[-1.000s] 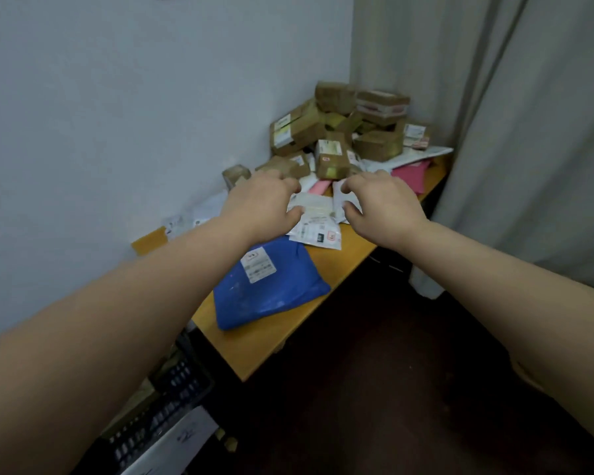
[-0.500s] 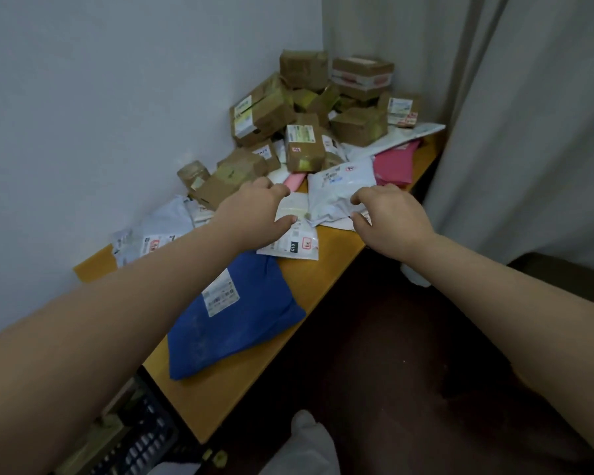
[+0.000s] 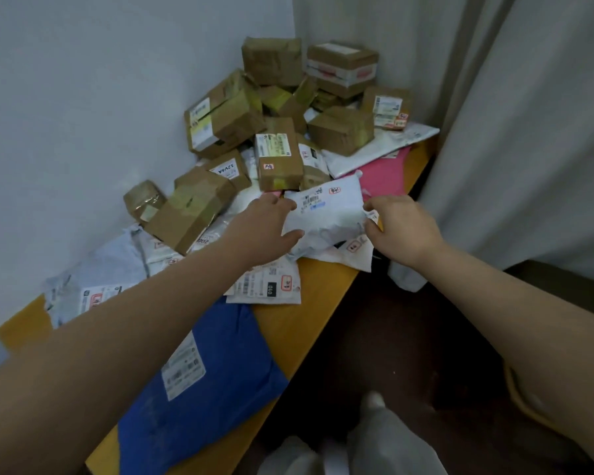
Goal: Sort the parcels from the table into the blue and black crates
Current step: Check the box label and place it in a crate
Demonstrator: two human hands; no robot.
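A white padded mailer [image 3: 326, 210] with a barcode label and a red sticker is raised a little above the heap on the wooden table [image 3: 288, 323]. My left hand [image 3: 264, 231] grips its left edge, thumb underneath. My right hand [image 3: 398, 228] pinches its right edge. Under it lie other flat white mailers [image 3: 268, 286]. A blue poly bag [image 3: 203, 382] lies near the front edge, partly beneath my left forearm. Neither crate is in view.
Several brown cardboard boxes [image 3: 278, 159] are stacked in the corner against the white wall. A pink mailer [image 3: 384, 173] lies at the table's right side. A grey curtain [image 3: 511, 132] hangs on the right. Dark floor and white fabric [image 3: 367, 447] lie below the table edge.
Both hands have closed on the white mailer and lifted it off the heap. The camera has moved closer and lower, so the black crate at the lower left has left the view.
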